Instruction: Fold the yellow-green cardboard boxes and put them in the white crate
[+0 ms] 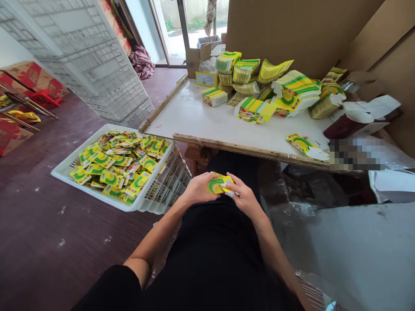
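Note:
Over my lap, both hands hold one small yellow and green printed card box. My left hand wraps around its left end. With thumb and fingers, my right hand pinches the right end, where a yellow flap shows; white coverings sit on some of its fingertips. To the left, a white plastic crate is heaped with similar small boxes. On the table ahead lie stacks of flat printed cartons, and a single flat carton rests near the front edge.
The white table has a raised wooden edge just beyond my hands. A dark red cup lies at its right among papers and plastic. Tall stacked crates stand at left. Cardboard panels rise behind the table.

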`<state>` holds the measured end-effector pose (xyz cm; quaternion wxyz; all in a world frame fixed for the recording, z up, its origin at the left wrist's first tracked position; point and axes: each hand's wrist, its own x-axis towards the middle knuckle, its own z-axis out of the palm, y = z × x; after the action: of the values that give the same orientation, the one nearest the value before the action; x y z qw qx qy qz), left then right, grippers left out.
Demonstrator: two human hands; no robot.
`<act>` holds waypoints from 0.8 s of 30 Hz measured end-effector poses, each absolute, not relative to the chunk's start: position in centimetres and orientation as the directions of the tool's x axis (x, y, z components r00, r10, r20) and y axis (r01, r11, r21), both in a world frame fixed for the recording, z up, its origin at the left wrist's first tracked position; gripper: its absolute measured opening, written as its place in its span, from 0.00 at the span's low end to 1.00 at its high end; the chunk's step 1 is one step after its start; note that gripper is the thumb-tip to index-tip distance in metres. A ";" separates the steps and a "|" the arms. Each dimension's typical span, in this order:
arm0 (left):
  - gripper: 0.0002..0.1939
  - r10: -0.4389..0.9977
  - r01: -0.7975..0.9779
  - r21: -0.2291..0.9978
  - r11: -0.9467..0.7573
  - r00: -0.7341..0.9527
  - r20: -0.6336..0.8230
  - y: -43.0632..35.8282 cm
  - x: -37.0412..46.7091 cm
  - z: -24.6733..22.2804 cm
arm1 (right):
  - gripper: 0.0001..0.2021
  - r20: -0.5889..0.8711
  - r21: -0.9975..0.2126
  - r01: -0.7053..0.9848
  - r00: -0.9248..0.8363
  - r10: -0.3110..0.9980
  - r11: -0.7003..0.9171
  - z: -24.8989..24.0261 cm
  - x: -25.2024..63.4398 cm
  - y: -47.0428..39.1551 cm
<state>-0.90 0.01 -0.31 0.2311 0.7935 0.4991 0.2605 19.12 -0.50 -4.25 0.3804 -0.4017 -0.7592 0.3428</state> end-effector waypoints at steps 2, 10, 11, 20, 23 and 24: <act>0.25 0.905 0.666 0.626 -0.407 0.387 0.176 0.0 -0.7 -0.3 | 0.10 0.268 -0.854 0.319 -0.408 0.873 0.412 -4.0 19.4 -0.3; 0.25 0.962 0.742 0.613 -0.270 0.230 0.145 0.5 -2.2 0.1 | 0.37 0.179 -0.962 0.174 -0.177 0.968 0.210 -4.2 17.7 -0.6; 0.26 0.979 0.783 0.595 -0.179 0.085 0.183 0.9 -3.5 0.3 | 0.39 0.165 -0.956 0.217 -0.150 0.975 0.196 -4.5 18.0 -0.5; 0.33 0.849 0.780 0.622 0.071 -0.375 0.373 2.1 -9.4 -0.4 | 0.27 -0.076 -0.478 0.861 -0.237 0.969 0.173 -8.4 18.7 0.1; 0.30 0.916 0.715 0.699 0.010 -0.286 0.280 1.7 -6.8 -2.1 | 0.26 -0.071 -0.468 0.861 -0.262 0.962 0.200 -8.6 18.2 -0.1; 0.30 0.925 0.695 0.719 0.005 -0.276 0.260 1.6 -6.1 -2.5 | 0.26 -0.071 -0.466 0.861 -0.264 0.962 0.202 -8.5 18.1 -0.1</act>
<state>-6.08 1.57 -2.47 0.1455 0.5838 0.6938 0.3957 18.13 -0.09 -8.54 0.1184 -0.5950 -0.7661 0.2121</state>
